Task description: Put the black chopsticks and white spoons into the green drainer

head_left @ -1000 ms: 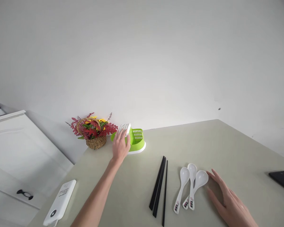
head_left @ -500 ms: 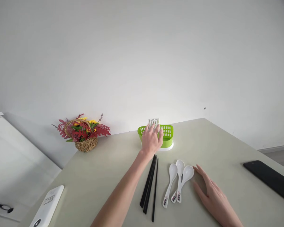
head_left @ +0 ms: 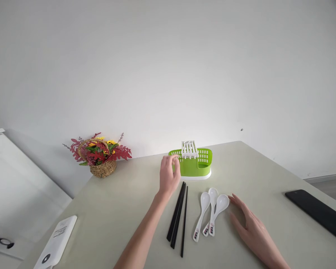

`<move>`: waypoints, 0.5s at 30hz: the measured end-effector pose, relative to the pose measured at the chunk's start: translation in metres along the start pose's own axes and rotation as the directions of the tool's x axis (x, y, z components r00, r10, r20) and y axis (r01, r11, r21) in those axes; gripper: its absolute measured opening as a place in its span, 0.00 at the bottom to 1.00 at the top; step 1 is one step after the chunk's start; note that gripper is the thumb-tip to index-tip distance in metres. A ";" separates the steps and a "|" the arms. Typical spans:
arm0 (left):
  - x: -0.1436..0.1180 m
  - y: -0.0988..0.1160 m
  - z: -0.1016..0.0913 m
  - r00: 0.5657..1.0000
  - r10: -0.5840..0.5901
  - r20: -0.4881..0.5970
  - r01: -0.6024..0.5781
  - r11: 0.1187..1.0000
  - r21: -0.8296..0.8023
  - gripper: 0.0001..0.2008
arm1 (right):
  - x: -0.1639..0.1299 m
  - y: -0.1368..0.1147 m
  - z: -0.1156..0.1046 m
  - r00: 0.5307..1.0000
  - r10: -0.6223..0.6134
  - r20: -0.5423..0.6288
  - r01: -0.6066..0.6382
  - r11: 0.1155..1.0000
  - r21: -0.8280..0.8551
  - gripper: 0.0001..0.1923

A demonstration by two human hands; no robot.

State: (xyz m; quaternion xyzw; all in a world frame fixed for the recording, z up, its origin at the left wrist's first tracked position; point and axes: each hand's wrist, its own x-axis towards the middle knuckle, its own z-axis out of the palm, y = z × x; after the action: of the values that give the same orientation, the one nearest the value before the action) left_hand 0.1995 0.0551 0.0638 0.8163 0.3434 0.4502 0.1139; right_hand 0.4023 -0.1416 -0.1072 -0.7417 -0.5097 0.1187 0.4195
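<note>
My left hand (head_left: 169, 175) is at the left end of a green utensil basket (head_left: 194, 171), its fingers curled at the rim with thumb and index finger bent towards each other. A white slotted piece (head_left: 189, 149) sits across the top of the basket, and a white base shows under it. My right hand (head_left: 249, 228) rests on the table with fingers extended, holding nothing, its fingertips beside the nearest white spoon (head_left: 221, 203). Several black chopsticks (head_left: 177, 216) lie between my left forearm and three white spoons.
A wicker basket of artificial flowers (head_left: 102, 158) stands at the back left of the table (head_left: 100, 224). A white device (head_left: 56, 241) lies at the left edge. At the right lies a black phone (head_left: 316, 213). Behind the table is a white wall (head_left: 168, 74).
My left hand has moved left from over the basket to its left end, and its fingers have curled. The basket has shifted slightly right. My right hand stays in place.
</note>
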 end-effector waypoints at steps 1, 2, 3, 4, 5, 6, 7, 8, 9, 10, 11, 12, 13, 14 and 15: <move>-0.014 -0.010 -0.003 0.999 -0.047 0.009 0.047 0.999 -0.002 0.16 | 0.000 0.001 0.000 1.000 0.005 -0.006 -0.005 1.000 0.010 0.30; -0.030 -0.021 -0.005 0.995 -0.081 0.062 0.081 0.997 0.002 0.15 | 0.000 0.002 0.000 1.000 0.019 -0.009 -0.019 1.000 0.022 0.29; -0.047 -0.031 -0.007 0.988 -0.114 0.100 0.112 0.993 0.027 0.14 | 0.000 0.005 -0.001 0.999 0.038 -0.009 -0.038 0.999 0.039 0.29; -0.064 -0.040 -0.009 0.981 -0.146 0.125 0.139 0.989 0.058 0.13 | 0.000 0.008 -0.001 0.998 0.058 -0.010 -0.057 0.996 0.064 0.28; -0.082 -0.047 -0.011 0.973 -0.176 0.151 0.166 0.983 0.079 0.13 | 0.002 0.010 -0.001 0.997 0.074 -0.014 -0.072 0.993 0.096 0.27; -0.099 -0.052 -0.014 0.960 -0.209 0.186 0.195 0.977 0.090 0.13 | 0.004 0.013 -0.002 0.996 0.087 -0.025 -0.083 0.988 0.131 0.27; -0.114 -0.055 -0.016 0.947 -0.227 0.226 0.210 0.973 0.098 0.13 | 0.008 0.014 -0.004 0.995 0.093 -0.041 -0.085 0.984 0.160 0.26; -0.127 -0.056 -0.019 0.936 -0.239 0.259 0.219 0.970 0.105 0.13 | 0.013 0.013 -0.005 0.993 0.094 -0.066 -0.081 0.982 0.173 0.25; -0.138 -0.055 -0.022 0.928 -0.246 0.278 0.222 0.968 0.115 0.12 | 0.020 0.010 -0.007 0.991 0.089 -0.096 -0.072 0.983 0.166 0.25; -0.148 -0.054 -0.025 0.924 -0.247 0.291 0.220 0.968 0.123 0.12 | 0.029 0.005 -0.009 0.990 0.074 -0.123 -0.057 0.989 0.136 0.25; -0.155 -0.052 -0.027 0.923 -0.245 0.297 0.214 0.968 0.132 0.12 | 0.039 -0.002 -0.011 0.987 0.049 -0.155 -0.035 0.995 0.089 0.25; -0.160 -0.050 -0.029 0.924 -0.241 0.298 0.207 0.968 0.140 0.12 | 0.050 -0.011 -0.012 0.986 -0.001 -0.167 0.006 0.999 0.032 0.25; -0.164 -0.049 -0.031 0.924 -0.236 0.299 0.200 0.969 0.147 0.11 | 0.062 -0.022 -0.012 0.985 -0.068 -0.158 0.066 0.998 -0.017 0.25; -0.167 -0.048 -0.032 0.925 -0.233 0.301 0.194 0.969 0.154 0.11 | 0.074 -0.032 -0.011 0.980 -0.128 -0.150 0.119 0.991 -0.068 0.26; -0.169 -0.047 -0.033 0.924 -0.233 0.302 0.192 0.968 0.160 0.11 | 0.086 -0.042 -0.009 0.976 -0.181 -0.120 0.166 0.978 -0.124 0.26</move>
State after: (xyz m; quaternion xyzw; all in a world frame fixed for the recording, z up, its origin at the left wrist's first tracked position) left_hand 0.0904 -0.0266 -0.0520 0.8418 0.4348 0.2748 0.1637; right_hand 0.4192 -0.0669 -0.0491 -0.7231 -0.5501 0.0036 0.4178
